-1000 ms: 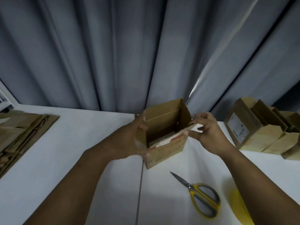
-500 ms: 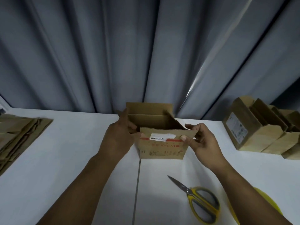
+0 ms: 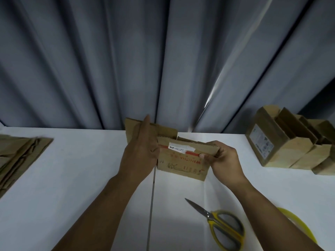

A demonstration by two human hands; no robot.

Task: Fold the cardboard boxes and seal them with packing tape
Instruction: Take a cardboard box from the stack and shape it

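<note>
- A small brown cardboard box (image 3: 181, 163) printed with red lettering is held near the middle of the view, just above a white table (image 3: 72, 178), in front of a pleated grey curtain (image 3: 126, 60).
- The left hand (image 3: 143, 151) lies against the box's 9 o'clock end with fingers straight and together, pointing up toward 12 o'clock, pressing rather than gripping. Half a second ago its fingers were curled around that end.
- The right hand (image 3: 226, 160) pinches the box's 3 o'clock end, thumb on the printed front and fingers curled behind. That grip matches the earlier frame.
- The near flap, bearing a white label (image 3: 179, 148), now covers the top. A second ago the opening gaped wide and the inside was visible. The box also tilts now, its 3 o'clock end lower.
- Yellow-handled scissors (image 3: 221, 225) lie on the table at 5 o'clock, unmoved.
- A yellow roll of packing tape (image 3: 297, 225) lies at 4 o'clock, partly hidden by the right forearm.
- A stack of flattened brown cardboard (image 3: 18, 156) lies at 9 o'clock.
- A cluster of folded brown boxes (image 3: 282, 147) stands at 3 o'clock, well apart from the hands.
</note>
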